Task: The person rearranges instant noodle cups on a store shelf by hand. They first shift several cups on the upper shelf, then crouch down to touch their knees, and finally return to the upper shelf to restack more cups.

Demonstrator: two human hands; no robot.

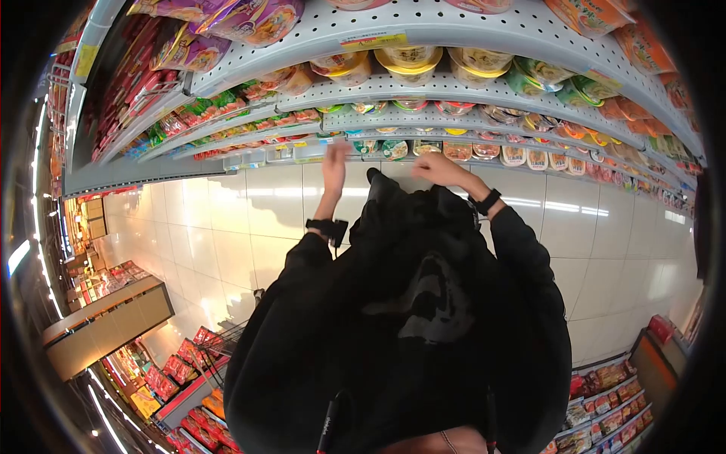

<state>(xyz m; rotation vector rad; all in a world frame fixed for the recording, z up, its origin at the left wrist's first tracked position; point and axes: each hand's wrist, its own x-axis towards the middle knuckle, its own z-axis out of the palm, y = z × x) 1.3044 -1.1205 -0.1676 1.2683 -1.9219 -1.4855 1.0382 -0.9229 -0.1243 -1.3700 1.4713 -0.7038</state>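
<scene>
Left hand (pixel 334 168) blurred near shelf (pixel 212 165); finger spread cannot be told. Right hand (pixel 440 169) curled near packaged bowls (pixel 426 148); pinch unclear. Black clothing (pixel 401 303) blocks floor (pixel 597 250).

The pale, perforated shelves (pixel 484 24) rose in tiers, purple packets (pixel 253 23) on the highest in sight, yellow-rimmed bowls (pixel 409 66) and green bowls (pixel 532 80) just below, small tubs (pixel 485 151) rowed along the lowest.

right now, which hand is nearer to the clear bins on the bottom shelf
Left. Your left hand is by the right end of the clear bins; your right hand is farther to the right, near the packaged bowls.
</scene>
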